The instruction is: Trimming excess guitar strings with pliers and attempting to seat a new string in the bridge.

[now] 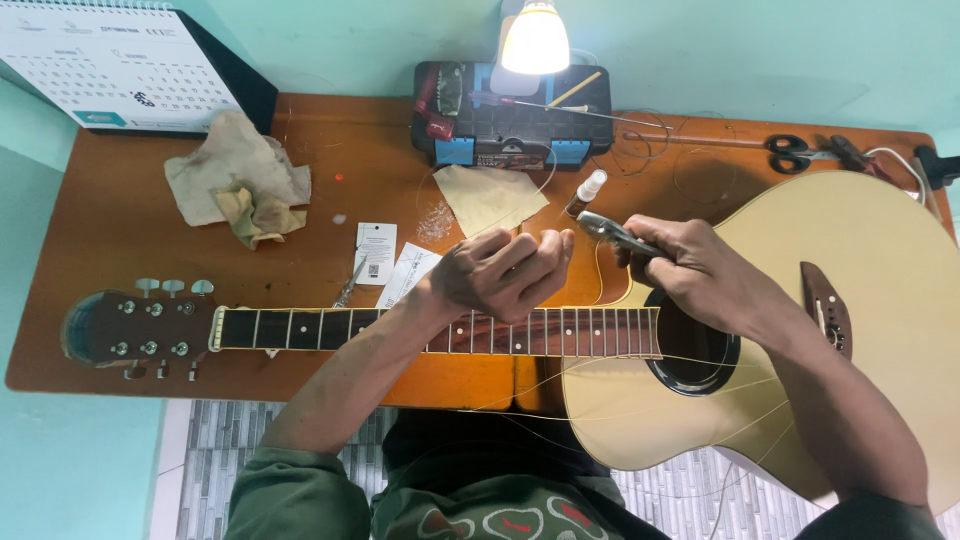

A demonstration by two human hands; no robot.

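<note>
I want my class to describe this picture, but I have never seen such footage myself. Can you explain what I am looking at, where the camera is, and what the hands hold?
There is one picture, taken by a camera on a person's head, looking down at their own bare hands. A guitar lies across a wooden table, its neck pointing left. The left hand is closed over the neck, apparently pinching a thin string. The right hand grips pliers above the sound hole. Behind lie rags, a toolbox, a lamp, scissors, a small bottle and a calendar.

Toolbox (512,128) behind guitar (640,330), cloth (238,178) left.
</note>
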